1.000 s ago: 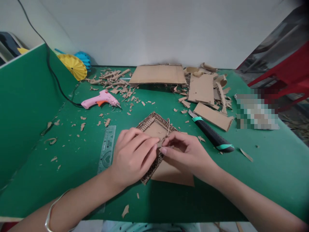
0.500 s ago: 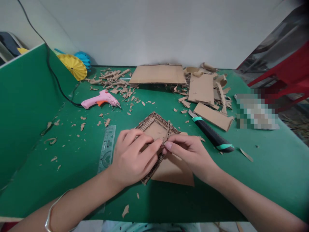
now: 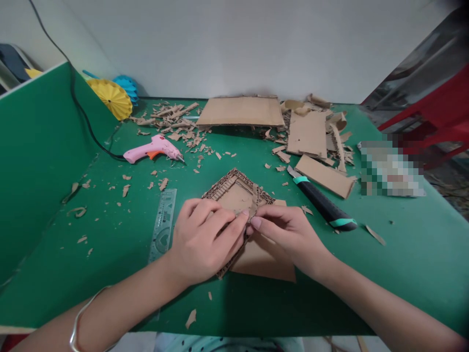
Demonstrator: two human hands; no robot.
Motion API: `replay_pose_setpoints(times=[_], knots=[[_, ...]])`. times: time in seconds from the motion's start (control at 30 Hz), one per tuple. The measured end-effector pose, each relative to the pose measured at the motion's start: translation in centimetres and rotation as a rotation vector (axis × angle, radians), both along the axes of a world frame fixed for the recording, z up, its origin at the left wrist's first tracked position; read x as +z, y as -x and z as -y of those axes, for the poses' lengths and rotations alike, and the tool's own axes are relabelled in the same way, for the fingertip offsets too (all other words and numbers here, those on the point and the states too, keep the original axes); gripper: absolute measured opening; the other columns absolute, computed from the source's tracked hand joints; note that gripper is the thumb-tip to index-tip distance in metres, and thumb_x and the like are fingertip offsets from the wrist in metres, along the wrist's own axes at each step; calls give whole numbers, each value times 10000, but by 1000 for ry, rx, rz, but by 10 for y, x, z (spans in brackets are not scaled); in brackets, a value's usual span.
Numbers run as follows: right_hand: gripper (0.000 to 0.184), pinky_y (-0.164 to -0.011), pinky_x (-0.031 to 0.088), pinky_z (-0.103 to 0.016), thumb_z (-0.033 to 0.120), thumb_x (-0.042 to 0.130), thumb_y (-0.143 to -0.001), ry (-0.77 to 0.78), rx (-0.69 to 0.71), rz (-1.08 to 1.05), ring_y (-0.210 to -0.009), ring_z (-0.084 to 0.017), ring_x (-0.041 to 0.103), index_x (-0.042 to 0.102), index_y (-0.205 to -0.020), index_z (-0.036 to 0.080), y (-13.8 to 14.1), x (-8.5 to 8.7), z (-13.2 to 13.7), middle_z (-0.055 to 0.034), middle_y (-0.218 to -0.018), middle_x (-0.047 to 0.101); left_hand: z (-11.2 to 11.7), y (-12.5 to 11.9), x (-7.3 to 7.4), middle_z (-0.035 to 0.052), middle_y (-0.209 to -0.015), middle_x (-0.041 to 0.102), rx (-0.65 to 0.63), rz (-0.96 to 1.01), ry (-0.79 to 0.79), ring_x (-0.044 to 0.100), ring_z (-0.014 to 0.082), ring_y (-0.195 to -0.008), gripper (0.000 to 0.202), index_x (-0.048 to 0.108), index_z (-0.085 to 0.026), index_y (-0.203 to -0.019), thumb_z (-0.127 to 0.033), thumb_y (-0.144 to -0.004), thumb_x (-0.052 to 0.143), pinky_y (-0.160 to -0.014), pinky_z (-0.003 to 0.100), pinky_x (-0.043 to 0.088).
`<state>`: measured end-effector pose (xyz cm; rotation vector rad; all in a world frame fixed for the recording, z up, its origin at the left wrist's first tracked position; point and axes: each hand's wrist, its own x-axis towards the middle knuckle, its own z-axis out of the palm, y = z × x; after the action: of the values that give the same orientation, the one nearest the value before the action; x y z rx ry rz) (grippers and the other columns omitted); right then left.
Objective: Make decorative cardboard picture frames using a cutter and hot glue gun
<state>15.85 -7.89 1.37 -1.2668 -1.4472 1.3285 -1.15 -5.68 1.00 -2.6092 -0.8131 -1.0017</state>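
Note:
In the head view a shallow cardboard tray (image 3: 220, 188) with walls of layered corrugated strips lies turned cornerwise before me. A thin cardboard strip (image 3: 254, 198) sticks up above its right side. My left hand (image 3: 210, 239) lies across the tray's near-left part, its index fingertip closed against the strip's lower end. From the right, my right hand (image 3: 291, 237) pinches that same end between thumb and fingers. Under the tray and the right hand is a flat cardboard piece (image 3: 264, 261). The left hand covers much of the tray's inside.
A pink glue gun (image 3: 154, 149) with a black cord lies back left. A clear ruler (image 3: 163, 222) is beside my left hand. To the right lies a black-and-teal utility knife (image 3: 322, 203), blade showing. Cardboard panels (image 3: 240, 111) and scraps (image 3: 176, 115) cover the back of the green table (image 3: 110, 264).
The thin strip has turned slightly, showing more of its broad face above the tray. Both hands keep nearly the same places, the left fingers shifting a little. The view has moved very slightly.

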Motion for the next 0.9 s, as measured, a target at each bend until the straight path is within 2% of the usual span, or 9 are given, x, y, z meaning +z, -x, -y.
replay_pose_setpoints(times=[0.23, 0.33, 0.43, 0.63, 0.9], knots=[[172, -559, 450, -221, 226, 524, -761, -3, -13, 3, -582, -115, 557, 601, -622, 160, 1, -3, 1, -13, -598, 614, 2, 3, 0, -8, -663, 658, -13, -55, -83, 501, 152, -656, 154, 649, -132, -903, -161, -754, 621, -632, 324, 347], [163, -548, 442, -220, 209, 518, -757, -61, -47, 53, -566, -114, 547, 591, -618, 165, 2, -5, 3, -4, -579, 602, 2, 3, 0, -10, -682, 666, -17, -86, -122, 503, 144, -642, 165, 640, -131, -925, -168, -768, 604, -638, 328, 348], [156, -522, 425, -209, 192, 518, -744, -135, -104, 139, -540, -106, 522, 585, -604, 169, 4, -7, 4, 5, -552, 584, 2, 1, 0, -21, -658, 663, -6, -61, -96, 503, 142, -639, 143, 642, -140, -900, -172, -763, 616, -632, 318, 352], [133, -498, 407, -198, 151, 518, -694, -220, -204, 206, -513, -95, 504, 573, -575, 172, 8, -9, 6, 19, -529, 561, 4, -4, -6, -11, -637, 650, -3, 118, 115, 502, 154, -675, 117, 655, -156, -863, -165, -748, 634, -618, 309, 365], [144, -526, 411, -222, 143, 527, -708, -291, -213, 195, -532, -104, 507, 587, -582, 176, 7, -7, 8, 13, -542, 558, 8, -8, -2, 12, -651, 620, -33, 389, 605, 491, 130, -661, 118, 680, -164, -795, -163, -795, 562, -613, 281, 419]])
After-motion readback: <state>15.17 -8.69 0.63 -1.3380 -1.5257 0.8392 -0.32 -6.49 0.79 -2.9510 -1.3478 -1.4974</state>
